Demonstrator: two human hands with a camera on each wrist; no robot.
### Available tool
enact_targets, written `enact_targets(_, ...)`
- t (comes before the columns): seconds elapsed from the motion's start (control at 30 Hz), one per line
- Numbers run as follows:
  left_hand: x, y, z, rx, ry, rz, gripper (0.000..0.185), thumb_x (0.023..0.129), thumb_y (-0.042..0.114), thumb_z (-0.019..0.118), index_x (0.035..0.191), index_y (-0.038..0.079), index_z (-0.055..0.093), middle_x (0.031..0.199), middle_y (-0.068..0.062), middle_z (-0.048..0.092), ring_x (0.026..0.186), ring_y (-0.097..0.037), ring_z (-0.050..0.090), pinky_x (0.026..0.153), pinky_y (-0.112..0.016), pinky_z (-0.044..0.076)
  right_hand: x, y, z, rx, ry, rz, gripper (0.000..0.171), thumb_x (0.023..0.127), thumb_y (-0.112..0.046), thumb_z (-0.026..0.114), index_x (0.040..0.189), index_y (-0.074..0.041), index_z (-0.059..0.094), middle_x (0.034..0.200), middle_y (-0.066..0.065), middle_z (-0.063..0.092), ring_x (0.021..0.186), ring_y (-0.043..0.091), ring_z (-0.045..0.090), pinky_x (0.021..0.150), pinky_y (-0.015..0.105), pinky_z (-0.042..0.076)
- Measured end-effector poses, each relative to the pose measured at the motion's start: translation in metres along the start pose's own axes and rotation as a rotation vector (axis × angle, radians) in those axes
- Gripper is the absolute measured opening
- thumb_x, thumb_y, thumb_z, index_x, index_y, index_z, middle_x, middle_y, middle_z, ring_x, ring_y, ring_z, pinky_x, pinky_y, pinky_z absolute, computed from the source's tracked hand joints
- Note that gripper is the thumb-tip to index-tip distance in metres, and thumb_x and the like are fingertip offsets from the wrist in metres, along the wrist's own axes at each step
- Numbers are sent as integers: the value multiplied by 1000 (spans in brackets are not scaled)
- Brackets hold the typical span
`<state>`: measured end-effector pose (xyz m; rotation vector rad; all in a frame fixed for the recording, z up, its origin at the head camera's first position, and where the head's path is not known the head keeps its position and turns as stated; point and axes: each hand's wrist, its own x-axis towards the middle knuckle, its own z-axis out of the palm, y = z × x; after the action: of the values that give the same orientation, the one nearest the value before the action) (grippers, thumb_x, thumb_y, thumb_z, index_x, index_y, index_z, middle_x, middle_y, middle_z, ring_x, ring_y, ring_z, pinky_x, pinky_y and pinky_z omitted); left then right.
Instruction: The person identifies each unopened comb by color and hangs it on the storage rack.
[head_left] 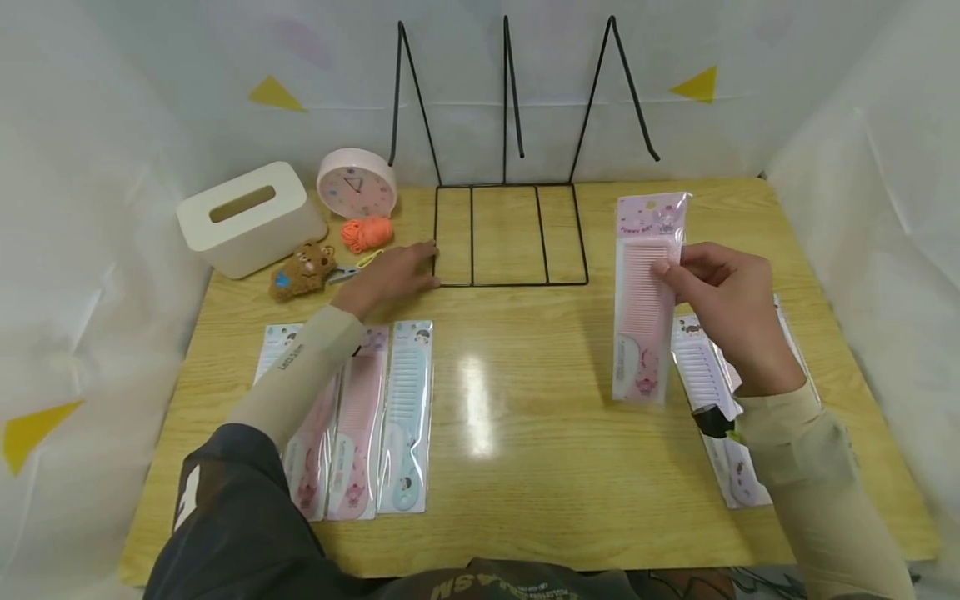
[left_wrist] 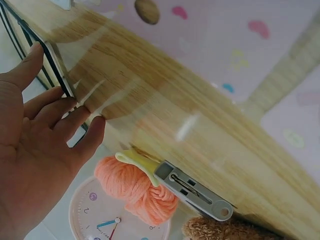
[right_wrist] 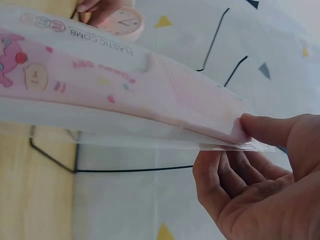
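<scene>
Head view: the right hand (head_left: 731,304) pinches a pink plastic comb in a clear printed sleeve (head_left: 643,300), held upright above the wooden bench (head_left: 517,417). The left hand (head_left: 393,275) lies flat, fingers straight, touching the black wire rack (head_left: 510,237).

Left wrist view: straight fingers (left_wrist: 60,112) rest against the rack's wire, near an orange yarn ball (left_wrist: 137,190).

Right wrist view: thumb and fingers (right_wrist: 235,170) pinch the comb's edge.

wire rack (head_left: 510,237) behind, clock (head_left: 356,182) left of it
</scene>
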<state>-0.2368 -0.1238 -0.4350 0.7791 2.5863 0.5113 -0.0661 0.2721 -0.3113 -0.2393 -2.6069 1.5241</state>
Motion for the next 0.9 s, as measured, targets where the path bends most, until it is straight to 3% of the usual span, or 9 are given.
enact_targets(0.27,2,0,1,31,-3,-6,67,99,37,64,153,8,38,159,-14,35,135,-38,47,114,-52,36,12,-20,-4,97,38,-52,29,92,-21,74,112,0,72,92,-2,74,74,14,68,67,19,58)
enact_targets(0.43,2,0,2,42,-20,-10,66,100,38,61,153,8,38,162,-12,27,141,-38,39,117,-52,31,20,-18,-2,237,23,-45,29,89,-17,77,110,3,72,93,5,74,74,16,68,66,19,59)
enact_targets(0.57,2,1,1,58,-36,-13,66,100,39,60,154,8,37,163,-13,24,145,-38,32,119,-52,27,26,-15,0,285,36,-47,27,87,-16,79,107,2,74,90,5,74,72,15,67,65,19,58)
enact_targets(0.9,3,-1,-1,62,-44,3,66,101,40,59,154,8,37,164,-12,22,146,-38,31,119,-52,28,48,-18,5,235,26,-15,28,89,-19,78,109,-1,74,93,2,73,74,15,67,67,18,58)
